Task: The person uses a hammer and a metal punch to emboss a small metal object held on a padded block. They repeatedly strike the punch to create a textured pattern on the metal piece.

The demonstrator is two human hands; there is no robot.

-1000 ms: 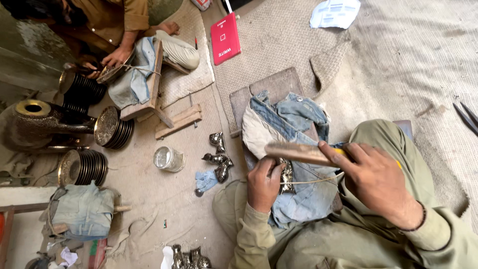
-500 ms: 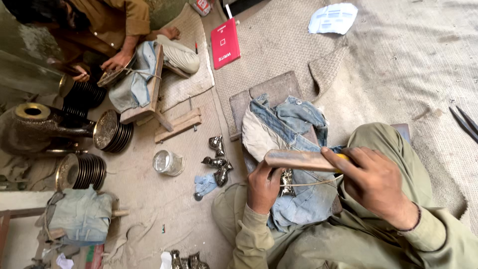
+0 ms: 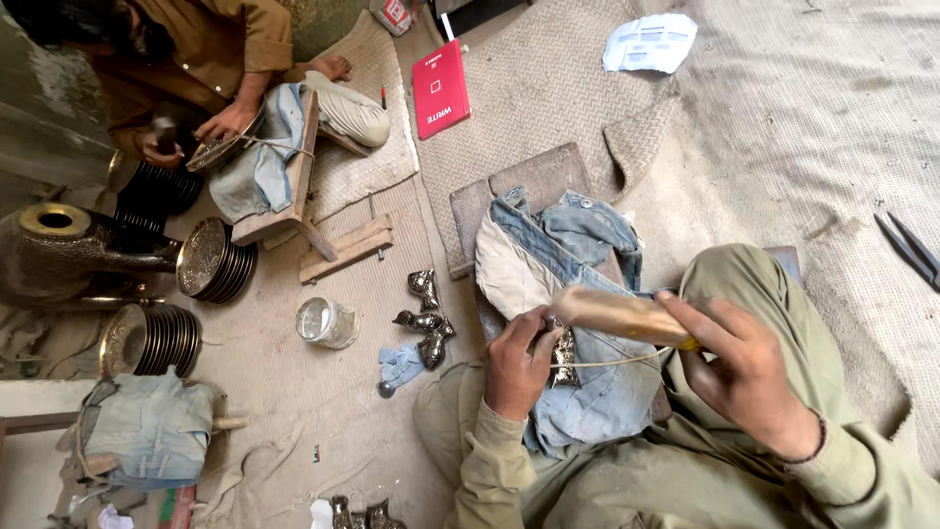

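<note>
My left hand (image 3: 517,360) grips a small shiny metal piece (image 3: 564,355) and presses it on the blue denim cloth (image 3: 578,264) draped over a wooden block (image 3: 519,186) between my legs. My right hand (image 3: 746,372) holds the yellow handle of a long flat tool wrapped in tan paper (image 3: 615,313), laid across just above the metal piece. A thin wire runs from the piece toward my right hand.
Small metal figures (image 3: 427,318), a glass jar (image 3: 328,323) and a blue rag (image 3: 399,364) lie left of me. Stacks of metal plates (image 3: 211,260) and a brass vessel (image 3: 59,245) stand further left. Another person (image 3: 215,59) works at top left. Red booklet (image 3: 441,96); shears (image 3: 911,250) at right.
My hands stay on the metal piece and tool with a slight shift of the tool. The other person at top left has moved their hands a little over a plate.
</note>
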